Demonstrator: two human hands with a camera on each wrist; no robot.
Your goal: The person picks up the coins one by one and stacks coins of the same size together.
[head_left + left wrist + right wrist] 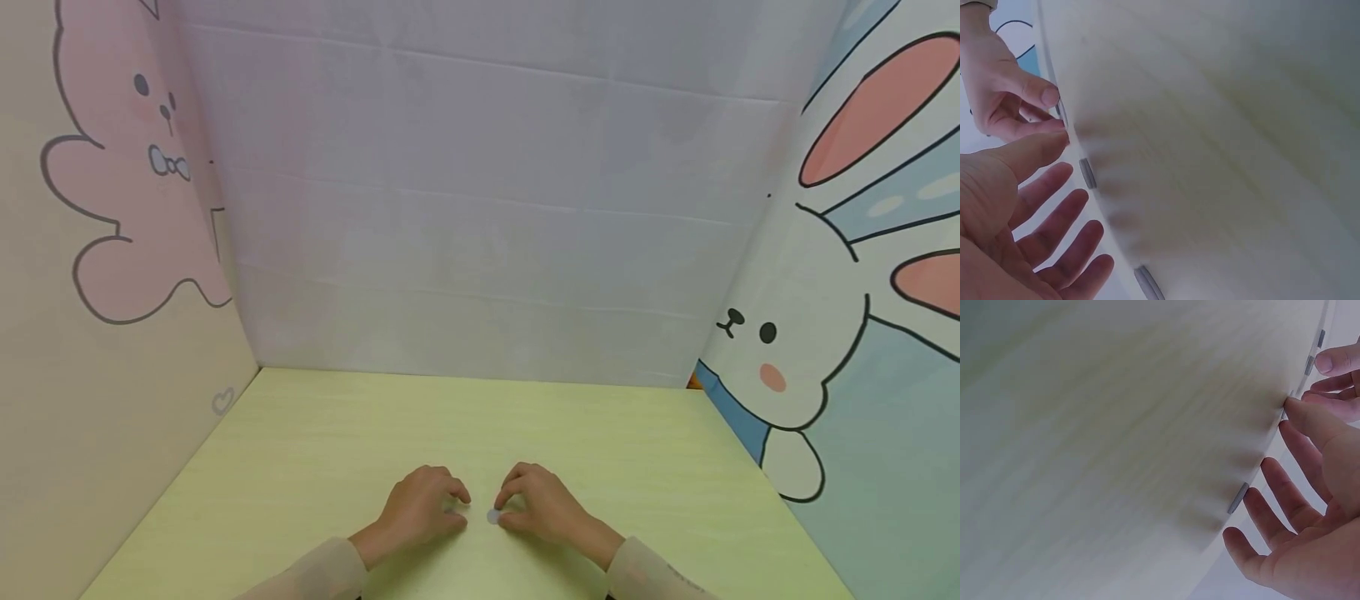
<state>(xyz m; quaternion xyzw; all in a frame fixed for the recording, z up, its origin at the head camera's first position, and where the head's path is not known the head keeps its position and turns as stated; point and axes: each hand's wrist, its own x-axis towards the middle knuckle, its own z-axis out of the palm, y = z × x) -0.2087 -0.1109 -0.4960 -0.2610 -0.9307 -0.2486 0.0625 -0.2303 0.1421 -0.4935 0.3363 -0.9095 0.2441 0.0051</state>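
Observation:
My right hand (546, 506) is low over the table, its thumb and index fingertip pinching the edge of a small round grey disc (492, 517). Facing it, my left hand (422, 505) has its fingers loosely bent and thumb apart, with nothing held between them. Close by the left fingertips, a grey disc (1087, 173) lies on the table, and a second grey disc (1149, 283) is farther off. In the right wrist view, another grey disc (1238, 498) rests beside the right hand's outer fingers. The discs under the hands are mostly hidden in the head view.
The pale yellow-green tabletop (480, 425) is bounded by a whitish back sheet (480, 208). On the left stands a panel with a pink cartoon animal (127, 200); on the right, one with a white cartoon rabbit (810, 333). Light sleeves (318, 571) cover both forearms.

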